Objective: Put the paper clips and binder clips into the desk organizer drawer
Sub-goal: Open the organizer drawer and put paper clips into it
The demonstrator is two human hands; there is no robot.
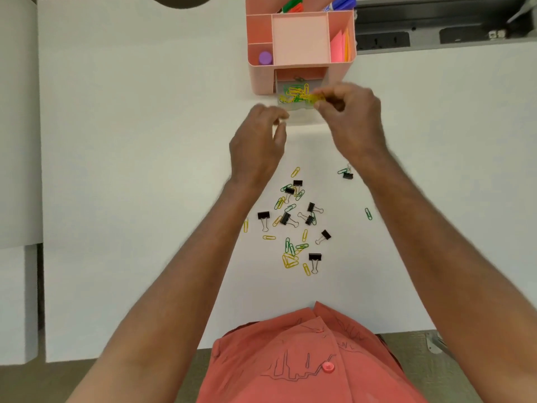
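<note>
A pink desk organizer (343, 71) stands at the back of the white table. Its clear drawer (293, 107) is pulled out toward me and holds yellow and green paper clips (295, 93). My right hand (351, 120) hovers over the drawer's right side, its fingertips pinching a yellow paper clip (316, 98). Just left of the drawer's front is my left hand (258, 144), fingers loosely curled, nothing seen in it. Several black binder clips (314, 257) and loose yellow and green paper clips (290, 261) lie scattered on the table between my arms.
The organizer's top compartments hold markers (293, 4), a purple cap (265, 58) and coloured paper notes (341, 46). A lone green paper clip (368, 213) lies to the right. A power strip rail (436, 36) runs behind the table. The table's near edge is by my shirt.
</note>
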